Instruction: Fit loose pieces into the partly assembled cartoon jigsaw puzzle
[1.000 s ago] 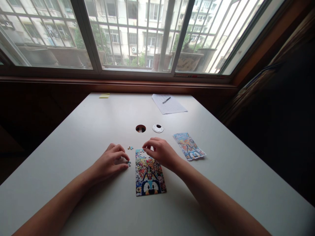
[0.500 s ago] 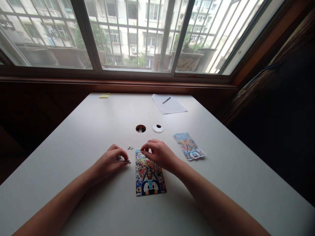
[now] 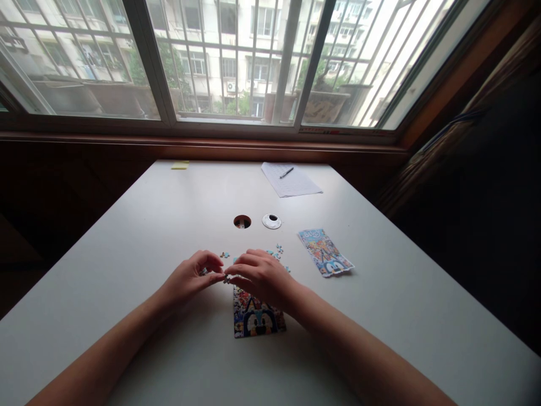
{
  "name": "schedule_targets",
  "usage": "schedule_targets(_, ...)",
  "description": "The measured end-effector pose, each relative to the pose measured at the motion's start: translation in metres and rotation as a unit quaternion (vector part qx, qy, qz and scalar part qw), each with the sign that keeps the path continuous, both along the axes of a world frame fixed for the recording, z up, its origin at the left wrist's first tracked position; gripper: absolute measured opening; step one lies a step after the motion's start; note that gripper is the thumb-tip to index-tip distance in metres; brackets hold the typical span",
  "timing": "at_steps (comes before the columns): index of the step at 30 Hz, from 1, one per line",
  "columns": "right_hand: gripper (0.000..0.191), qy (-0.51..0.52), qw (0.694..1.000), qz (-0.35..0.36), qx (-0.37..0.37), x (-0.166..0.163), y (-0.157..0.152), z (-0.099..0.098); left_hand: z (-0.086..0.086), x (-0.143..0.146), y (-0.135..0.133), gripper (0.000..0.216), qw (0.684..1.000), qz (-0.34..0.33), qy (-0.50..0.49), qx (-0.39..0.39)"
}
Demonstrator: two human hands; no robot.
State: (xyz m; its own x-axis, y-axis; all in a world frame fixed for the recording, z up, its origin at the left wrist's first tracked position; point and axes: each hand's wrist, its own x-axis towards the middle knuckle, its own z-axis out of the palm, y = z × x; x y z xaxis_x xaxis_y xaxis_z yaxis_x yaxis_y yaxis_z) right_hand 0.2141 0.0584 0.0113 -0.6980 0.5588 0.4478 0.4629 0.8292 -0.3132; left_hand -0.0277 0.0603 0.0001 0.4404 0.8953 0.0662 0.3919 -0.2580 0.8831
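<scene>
and here we are at the near end of the white table (image 3: 380, 316), two bare forearms angling in from either side! closest of all lies the puzzle board (image 3: 259, 324), flat between them, a blue dog's face at its near end, its far part tucked under the right hand (image 3: 262, 275). that hand arches palm down, fingertips pointing across to the left hand (image 3: 192, 274), and oh, they meet, right by the board's left edge, over one tiny puzzle piece (image 3: 227, 279)! which hand has the firm pinch? i can't tell; the fingers crowd together too tightly there. just beyond the left fingertips, another loose bit (image 3: 225, 255); past the right knuckles, a scatter of pale blue pieces (image 3: 276, 252). off to the right, a picture sheet (image 3: 325, 254) with the same sort of dog face. further up, a round hole (image 3: 242, 221) beside a white ring cover (image 3: 271, 221). then papers (image 3: 296, 186) with a pen (image 3: 286, 173) on top, a yellow note (image 3: 180, 165) at the far left, and finally the barred window (image 3: 230, 62)!
</scene>
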Motion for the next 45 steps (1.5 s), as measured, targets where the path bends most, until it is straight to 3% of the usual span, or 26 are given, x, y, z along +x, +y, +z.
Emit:
schedule_targets(7,0.018,0.003,1.000,-0.001,0.005,0.005,0.004,0.003,-0.004,-0.001,0.000,0.028,0.999,0.010,0.013,0.043)
schedule_targets(10,0.011,0.035,0.998,-0.051,-0.029,0.015,0.014,0.004,-0.003,0.001,-0.002,0.022,0.985,0.002,0.081,0.152)
schedule_targets(13,0.008,0.040,0.990,-0.109,-0.075,0.026,0.022,0.005,-0.003,0.004,-0.005,0.021,0.950,-0.036,0.139,0.278)
schedule_targets(17,0.008,0.027,0.984,-0.130,-0.118,0.033,0.025,0.008,-0.007,0.007,-0.008,0.035,0.910,-0.092,0.209,0.345)
schedule_targets(31,0.009,0.006,0.979,-0.124,-0.161,0.030,0.024,0.002,-0.006,0.011,-0.011,0.046,0.884,-0.136,0.267,0.358)
schedule_targets(45,0.008,-0.009,0.979,-0.120,-0.162,0.028,0.024,0.001,-0.006,0.010,-0.010,0.046,0.888,-0.135,0.258,0.355)
